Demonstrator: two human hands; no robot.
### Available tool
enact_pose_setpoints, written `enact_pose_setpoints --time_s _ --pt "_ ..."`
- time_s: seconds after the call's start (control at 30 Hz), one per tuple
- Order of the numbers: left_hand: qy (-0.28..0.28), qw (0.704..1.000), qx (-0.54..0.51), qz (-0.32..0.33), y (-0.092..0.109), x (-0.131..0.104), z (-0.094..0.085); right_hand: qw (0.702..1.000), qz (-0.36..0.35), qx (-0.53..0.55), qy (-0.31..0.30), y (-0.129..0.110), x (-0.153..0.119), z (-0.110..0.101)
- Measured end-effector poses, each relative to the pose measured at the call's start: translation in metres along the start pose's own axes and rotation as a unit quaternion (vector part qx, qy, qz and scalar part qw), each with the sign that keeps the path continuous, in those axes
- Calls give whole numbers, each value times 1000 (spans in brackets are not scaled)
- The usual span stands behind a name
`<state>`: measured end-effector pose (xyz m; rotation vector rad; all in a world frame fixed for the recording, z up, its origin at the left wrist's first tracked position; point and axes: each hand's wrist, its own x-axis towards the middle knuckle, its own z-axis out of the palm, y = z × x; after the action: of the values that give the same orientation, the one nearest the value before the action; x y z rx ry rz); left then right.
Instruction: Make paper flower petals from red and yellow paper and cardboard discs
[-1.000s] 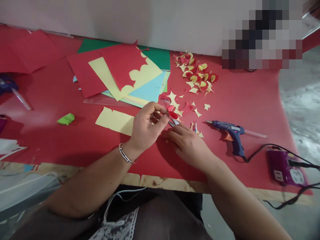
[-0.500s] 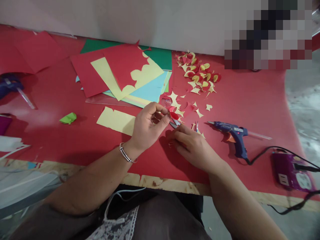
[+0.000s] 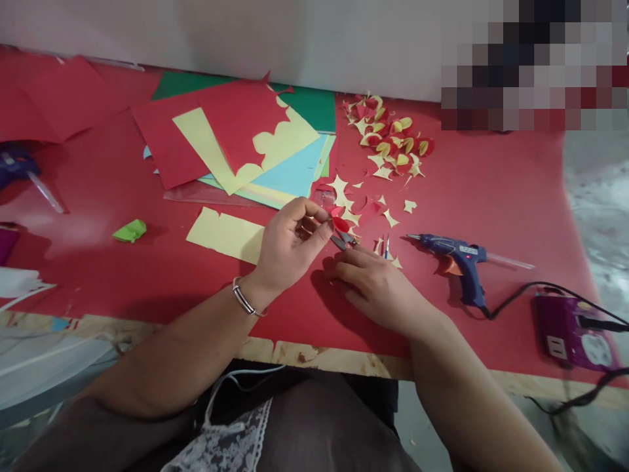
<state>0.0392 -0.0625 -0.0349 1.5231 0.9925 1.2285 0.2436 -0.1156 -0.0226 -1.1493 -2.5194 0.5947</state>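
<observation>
Between the thumb and fingers of my left hand (image 3: 297,242) is a small curved red paper piece (image 3: 340,224). My right hand (image 3: 376,282) is closed around the handles of small scissors (image 3: 344,241); the blades show just below the red piece and look slightly apart, while the handles are mostly hidden by my fingers. Behind my hands lie pale yellow paper scraps (image 3: 339,189). A cut pale yellow strip (image 3: 223,235) rests flat beside my left hand.
A blue glue gun (image 3: 455,254) lies at right, its cord near a purple box (image 3: 572,331). Stacked coloured sheets (image 3: 250,124) lie at the back, with red and yellow petal pieces (image 3: 393,141) beside them. A green paper piece (image 3: 130,231) and another glue gun (image 3: 19,167) are at left.
The scissor blades look more spread under the red piece. The view has shifted slightly, and both hands keep nearly the same place and grip.
</observation>
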Motion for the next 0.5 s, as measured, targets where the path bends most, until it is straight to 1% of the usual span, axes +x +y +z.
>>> enact_pose_setpoints --time_s 0.27,0.5 --pt "0 1000 2 -3 -1 0 0 1000 24 2 -9 -2 -1 0" --pt "5 1000 -1 -1 1 1 0 998 41 41 12 -4 -3 -4"
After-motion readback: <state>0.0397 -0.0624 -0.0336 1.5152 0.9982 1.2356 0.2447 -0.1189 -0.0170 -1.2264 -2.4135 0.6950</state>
